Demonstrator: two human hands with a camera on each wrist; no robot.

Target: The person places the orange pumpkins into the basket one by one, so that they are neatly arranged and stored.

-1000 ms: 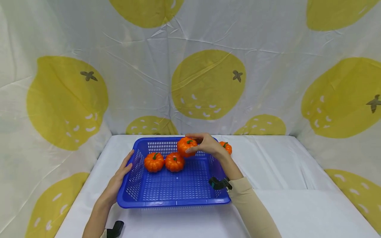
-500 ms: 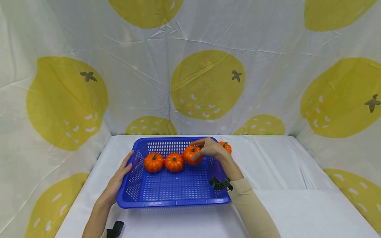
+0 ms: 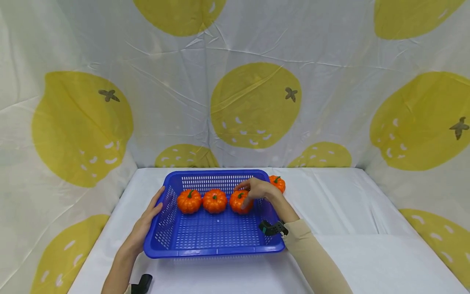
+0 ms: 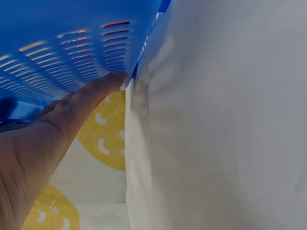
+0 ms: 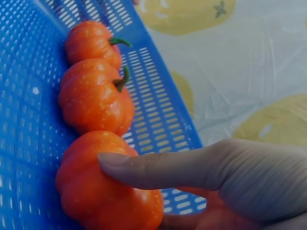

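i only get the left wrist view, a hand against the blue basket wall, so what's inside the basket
Observer: Three orange pumpkins sit in a row inside the basket.
Operator: ok and what's the right hand on
Observer: The right hand pinches the rightmost pumpkin of the row.
Operator: any pumpkins outside
Observer: Yes, a fourth pumpkin shows outside, by the basket's far right corner.

Four orange pumpkins (image 3: 215, 201) are showing: three are sitting inside one blue basket (image 3: 191, 252), one outside. One left grip (image 3: 147, 214) and one right grip (image 3: 258, 188) are making two. Two black wrist devices (image 3: 271, 228), nine lemon prints (image 3: 255, 106) and one white surface (image 3: 367, 212) are appearing in the head view.
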